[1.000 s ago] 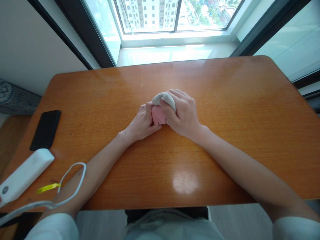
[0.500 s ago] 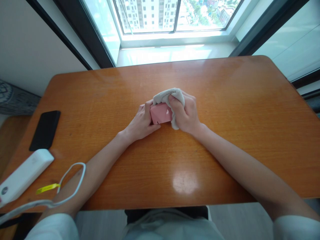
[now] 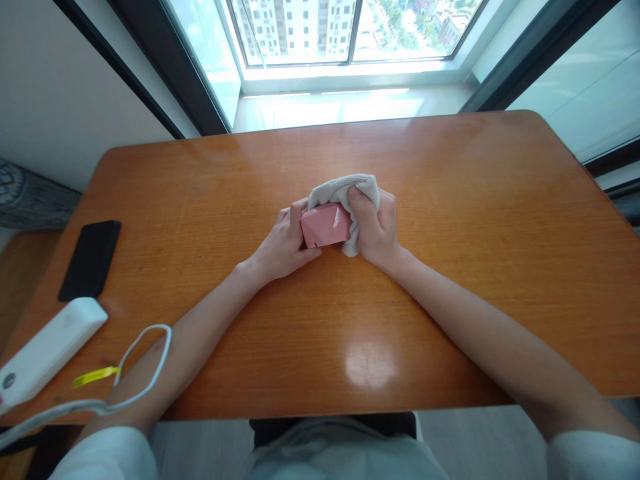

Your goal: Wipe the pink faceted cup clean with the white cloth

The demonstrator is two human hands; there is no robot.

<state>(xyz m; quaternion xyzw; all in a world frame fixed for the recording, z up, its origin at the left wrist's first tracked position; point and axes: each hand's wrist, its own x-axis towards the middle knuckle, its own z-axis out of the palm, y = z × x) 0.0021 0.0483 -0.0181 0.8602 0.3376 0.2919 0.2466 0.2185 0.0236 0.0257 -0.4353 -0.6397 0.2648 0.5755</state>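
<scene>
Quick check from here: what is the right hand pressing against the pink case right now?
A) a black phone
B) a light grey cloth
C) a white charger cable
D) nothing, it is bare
B: the right hand grips a light grey cloth bunched against the pink case, which the left hand steadies on the table.

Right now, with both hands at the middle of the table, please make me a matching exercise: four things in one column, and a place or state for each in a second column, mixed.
Things:
1. pink box
2. grey cloth
3. black phone
4. white power bank

Places or states:
A. lies flat near the table's left edge, untouched
B. bunched in the right hand
C. at the near left corner, with a white cable beside it
D. gripped at its left end by the left hand

Pairs: 1-D, 2-B, 3-A, 4-C
</scene>
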